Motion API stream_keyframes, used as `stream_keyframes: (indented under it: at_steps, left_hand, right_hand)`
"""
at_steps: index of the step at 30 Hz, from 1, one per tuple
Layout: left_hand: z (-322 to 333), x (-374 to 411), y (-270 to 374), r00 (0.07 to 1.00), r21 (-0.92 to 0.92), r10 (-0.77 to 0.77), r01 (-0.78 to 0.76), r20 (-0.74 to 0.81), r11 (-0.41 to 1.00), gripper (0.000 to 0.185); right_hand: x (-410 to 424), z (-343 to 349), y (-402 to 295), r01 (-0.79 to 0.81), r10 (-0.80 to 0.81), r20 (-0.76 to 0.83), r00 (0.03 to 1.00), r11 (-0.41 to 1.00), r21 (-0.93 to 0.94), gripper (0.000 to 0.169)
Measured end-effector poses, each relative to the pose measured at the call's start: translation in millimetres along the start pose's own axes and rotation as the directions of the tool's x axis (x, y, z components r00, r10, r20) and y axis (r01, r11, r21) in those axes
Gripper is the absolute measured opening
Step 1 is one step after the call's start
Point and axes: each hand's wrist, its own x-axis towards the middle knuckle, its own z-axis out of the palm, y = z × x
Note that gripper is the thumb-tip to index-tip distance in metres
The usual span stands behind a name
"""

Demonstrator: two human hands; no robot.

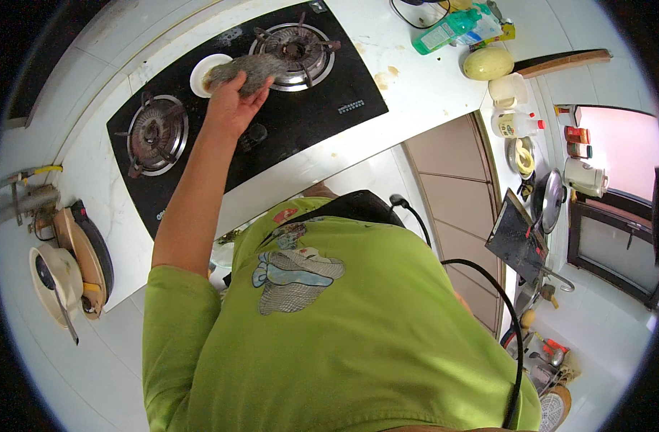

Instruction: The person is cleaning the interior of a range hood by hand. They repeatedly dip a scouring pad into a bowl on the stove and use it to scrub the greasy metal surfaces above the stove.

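Note:
My left hand [240, 105] reaches over the black glass gas hob [307, 116] and grips a grey, fuzzy cloth or scouring pad [256, 70]. The pad overlaps the right side of a small white dish [198, 75], which has brownish residue inside, and reaches the rim of the upper right burner [294, 51]. A second burner [154, 135] lies to the lower left of the hand. My right hand is out of view; only a bit of skin shows beside the green shirt at the right.
A green bottle [440, 38], a yellow melon [488, 63] and a plastic container [507, 90] stand on the white counter [415, 86]. A cleaver-like dark plate [515, 232] and a pot lid [552, 201] are at the right. A black cable [491, 278] crosses near my body.

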Motion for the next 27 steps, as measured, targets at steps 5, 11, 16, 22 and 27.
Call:
stream_keyframes:
  at_steps: [5, 11, 16, 22, 27]
  left_hand:
    - [4, -3, -14, 0.992, 0.0, 0.037, -0.037, 0.12, 0.999, 0.03]
    - [-24, 5, -18, 0.995, -0.067, 0.045, -0.039, 0.093, 0.997, 0.033]
    - [-5, -14, 12, 0.989, -0.004, 0.074, -0.075, 0.125, 0.997, 0.029]
    - [20, -21, 34, 0.982, 0.076, 0.162, -0.17, 0.1, 0.983, 0.034]
    - [44, -33, 52, 0.916, 0.057, 0.302, -0.327, 0.262, 0.943, 0.03]
  right_hand:
    - [-8, -9, 14, -0.023, 0.022, -0.015, 1.0, 0.992, -0.124, 0.028]
    - [8, -34, 2, 0.113, -0.088, 0.075, 0.993, 0.874, -0.473, 0.026]
    - [60, -87, -95, 0.629, -0.635, 0.459, 0.621, 0.054, -0.776, 0.021]
    - [13, 118, -376, 0.943, -0.961, 0.063, 0.269, 0.249, -0.222, 0.041]
    - [-22, 229, -489, 0.787, -0.869, 0.487, -0.086, -0.359, -0.502, 0.067]
